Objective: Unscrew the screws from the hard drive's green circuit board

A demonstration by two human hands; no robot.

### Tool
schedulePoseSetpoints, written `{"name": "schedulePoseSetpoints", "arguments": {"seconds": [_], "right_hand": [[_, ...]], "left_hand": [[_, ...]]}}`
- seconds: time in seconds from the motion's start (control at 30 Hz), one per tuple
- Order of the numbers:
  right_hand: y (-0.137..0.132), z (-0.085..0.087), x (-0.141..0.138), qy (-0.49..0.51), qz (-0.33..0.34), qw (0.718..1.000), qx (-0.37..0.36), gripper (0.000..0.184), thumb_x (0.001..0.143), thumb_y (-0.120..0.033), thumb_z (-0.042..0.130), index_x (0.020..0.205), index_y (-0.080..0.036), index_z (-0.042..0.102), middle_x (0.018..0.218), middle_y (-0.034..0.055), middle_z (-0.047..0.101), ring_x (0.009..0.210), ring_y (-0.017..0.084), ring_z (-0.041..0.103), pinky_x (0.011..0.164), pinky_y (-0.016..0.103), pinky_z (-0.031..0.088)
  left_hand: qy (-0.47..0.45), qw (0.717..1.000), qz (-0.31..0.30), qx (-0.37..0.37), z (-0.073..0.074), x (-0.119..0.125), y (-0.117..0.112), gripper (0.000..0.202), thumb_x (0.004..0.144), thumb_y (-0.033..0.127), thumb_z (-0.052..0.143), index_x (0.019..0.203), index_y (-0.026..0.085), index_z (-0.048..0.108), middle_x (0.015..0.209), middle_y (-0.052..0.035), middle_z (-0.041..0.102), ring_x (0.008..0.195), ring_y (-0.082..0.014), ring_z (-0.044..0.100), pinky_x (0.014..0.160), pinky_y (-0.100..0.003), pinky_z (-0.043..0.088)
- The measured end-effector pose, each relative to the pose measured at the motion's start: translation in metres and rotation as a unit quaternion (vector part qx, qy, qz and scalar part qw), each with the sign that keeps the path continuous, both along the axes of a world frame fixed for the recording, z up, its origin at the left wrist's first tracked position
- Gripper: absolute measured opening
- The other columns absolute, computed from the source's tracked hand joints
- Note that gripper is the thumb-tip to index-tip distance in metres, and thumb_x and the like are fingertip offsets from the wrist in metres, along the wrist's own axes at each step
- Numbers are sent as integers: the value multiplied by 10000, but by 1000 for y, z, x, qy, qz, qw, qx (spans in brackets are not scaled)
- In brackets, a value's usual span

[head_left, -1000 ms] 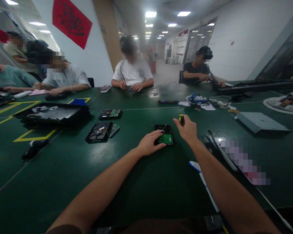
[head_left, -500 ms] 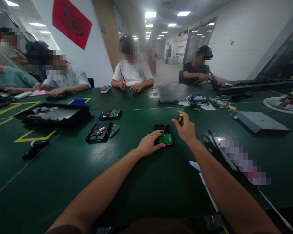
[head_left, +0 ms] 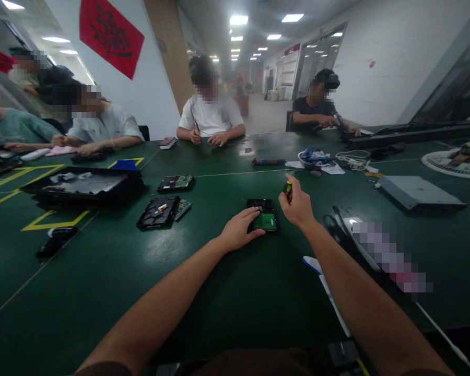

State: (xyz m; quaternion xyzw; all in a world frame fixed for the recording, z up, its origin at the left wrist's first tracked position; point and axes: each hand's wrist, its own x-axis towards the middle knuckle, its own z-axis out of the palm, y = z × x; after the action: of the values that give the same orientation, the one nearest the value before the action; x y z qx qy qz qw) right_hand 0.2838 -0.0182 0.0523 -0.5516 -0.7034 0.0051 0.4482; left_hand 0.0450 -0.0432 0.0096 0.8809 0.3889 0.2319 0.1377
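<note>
A hard drive (head_left: 267, 223) with a green circuit board lies on the green table in front of me. My left hand (head_left: 241, 228) grips it from the left, fingers over its top and thumb along the near edge. Just right of the drive, my right hand (head_left: 298, 204) is raised and closed round a screwdriver with a yellow and black handle (head_left: 287, 188); its shaft cannot be made out. Left of these lie another black hard drive (head_left: 157, 213), a loose circuit board (head_left: 183, 209) and a further drive (head_left: 176, 183) behind them.
A black tray (head_left: 84, 183) stands at the left. A grey metal box (head_left: 421, 191), a white basket with blue items (head_left: 313, 158) and cables (head_left: 354, 160) lie at the right. Several people sit round the table, among them a person in a white shirt (head_left: 211, 117) opposite.
My right hand and the screwdriver have shifted slightly, with the handle tilted differently and the fingers more curled round it. My left hand stays on the hard drive.
</note>
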Motion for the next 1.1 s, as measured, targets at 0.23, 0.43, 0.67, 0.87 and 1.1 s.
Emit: {"name": "schedulePoseSetpoints", "arguments": {"seconds": [0.23,0.43,0.67,0.87,1.1], "right_hand": [[-1,1,-1,-1,2,1000,7,621,886,-322,526,1481,-163,441,768,35,643,652,204,599,671,347,467],[0,0,0,-6,2,1000,8,612,901,-344,526,1480,-166,436,797,45,646,689,217,612,687,357,479],[-1,1,-3,-18,8,1000,15,588,927,-356,512,1483,-185,426,904,83,674,773,250,638,722,390,494],[0,-3,-3,-13,9,1000,-6,638,887,-292,529,1503,-183,405,932,86,692,753,239,639,718,383,487],[0,-2,-5,-2,7,1000,3,643,883,-302,526,1504,-206,391,951,88,694,772,248,646,717,394,497]], "left_hand": [[-14,1000,1,-11,6,0,0,710,878,590,644,1446,188,499,1499,-143,509,1403,-306,470,1182,-479,410],[-22,1000,-10,-11,9,-1,3,690,844,596,685,1390,204,532,1437,-135,540,1359,-318,498,1156,-499,434],[-15,999,29,9,6,3,6,639,858,594,663,1344,195,549,1394,-133,558,1295,-319,527,1112,-509,463],[-12,999,39,11,6,6,5,617,843,583,684,1320,212,564,1374,-125,566,1272,-325,528,1090,-520,473],[-14,999,42,12,5,7,7,683,827,608,687,1343,178,564,1373,-144,553,1266,-335,515,1099,-525,467]]}}
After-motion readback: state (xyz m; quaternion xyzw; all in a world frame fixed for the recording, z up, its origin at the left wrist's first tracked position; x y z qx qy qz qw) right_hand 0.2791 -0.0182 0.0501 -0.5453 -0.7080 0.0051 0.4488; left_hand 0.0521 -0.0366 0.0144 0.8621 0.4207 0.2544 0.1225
